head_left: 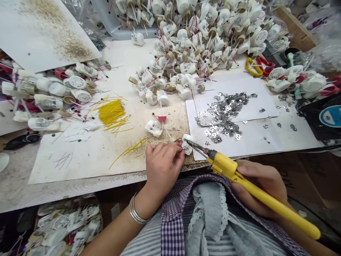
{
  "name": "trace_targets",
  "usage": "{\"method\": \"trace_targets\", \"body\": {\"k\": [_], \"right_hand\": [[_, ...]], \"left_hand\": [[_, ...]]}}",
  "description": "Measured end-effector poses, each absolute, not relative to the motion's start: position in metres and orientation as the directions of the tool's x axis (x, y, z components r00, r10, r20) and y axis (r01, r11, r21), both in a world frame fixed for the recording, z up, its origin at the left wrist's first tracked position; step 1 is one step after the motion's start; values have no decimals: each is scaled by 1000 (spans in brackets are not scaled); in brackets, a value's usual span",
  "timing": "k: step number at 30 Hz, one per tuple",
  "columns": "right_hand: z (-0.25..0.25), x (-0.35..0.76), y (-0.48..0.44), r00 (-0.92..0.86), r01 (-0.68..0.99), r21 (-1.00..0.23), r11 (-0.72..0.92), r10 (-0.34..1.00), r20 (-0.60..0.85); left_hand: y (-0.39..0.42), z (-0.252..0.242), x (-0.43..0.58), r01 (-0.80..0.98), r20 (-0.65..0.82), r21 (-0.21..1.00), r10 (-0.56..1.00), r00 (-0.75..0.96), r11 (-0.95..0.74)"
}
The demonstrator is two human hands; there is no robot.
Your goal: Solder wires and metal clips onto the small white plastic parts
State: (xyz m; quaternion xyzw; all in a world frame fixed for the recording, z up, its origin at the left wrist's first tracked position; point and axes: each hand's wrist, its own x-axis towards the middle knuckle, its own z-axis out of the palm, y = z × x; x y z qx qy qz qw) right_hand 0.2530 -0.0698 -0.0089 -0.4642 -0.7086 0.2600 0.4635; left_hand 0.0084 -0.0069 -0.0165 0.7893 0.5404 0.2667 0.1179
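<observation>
My right hand (pixel 263 183) is closed around the handle of a yellow soldering iron (pixel 225 166). The iron's metal tip reaches left to a small white plastic part (pixel 187 145) near the table's front edge. My left hand (pixel 163 165) pinches at this part with thumb and forefinger. What exactly lies between its fingertips is partly hidden. Just behind the left hand lies another white plastic housing (pixel 153 128) with a red piece (pixel 162 118) and thin wires by it. A few loose yellow wires (pixel 135 146) lie left of the hand.
A bundle of yellow wires (pixel 111 113) lies left of centre. Small metal plates (pixel 223 113) are scattered on white paper at right. A big heap of wired white parts (pixel 183 49) fills the back. Yellow-and-red-handled scissors (pixel 254 67) lie at back right; more housings (pixel 49 89) sit left.
</observation>
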Motion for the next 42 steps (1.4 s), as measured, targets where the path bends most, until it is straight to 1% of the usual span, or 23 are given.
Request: {"method": "trace_targets", "body": {"k": [2,4,7,13,15,18,21,27,35,37,42], "right_hand": [[2,250,-67,-277,389,-756,527,849,449],[12,246,-63,-350,399,-709,582,811,469],[17,244,-63,-389,472,-660,584,810,439],[6,251,-76,-495,503,-646,574,804,329],[4,252,-79,-500,525,-624,579,803,324],[6,249,-80,-521,530,-578,621,776,355],[10,245,-79,-520,532,-548,645,760,390],[11,244,-75,-504,512,-580,633,768,394],[13,244,-74,-510,518,-539,664,746,429],[16,243,-74,-469,526,-552,648,762,447],[17,243,-72,-301,548,-618,563,822,482]], "left_hand": [[-7,-17,9,791,283,482,921,268,-378],[-7,-18,9,792,277,482,923,268,-375],[-7,-18,8,795,289,466,916,278,-388],[-7,-19,9,796,316,448,905,285,-407],[-6,-20,9,789,353,445,892,281,-424],[-5,-22,10,779,390,448,880,271,-438],[-5,-23,10,777,388,455,882,267,-435],[-6,-22,11,780,375,460,889,264,-425],[-5,-23,11,780,379,457,887,265,-428],[-5,-22,11,776,383,456,883,271,-436],[-6,-22,11,768,392,464,880,269,-441]]}}
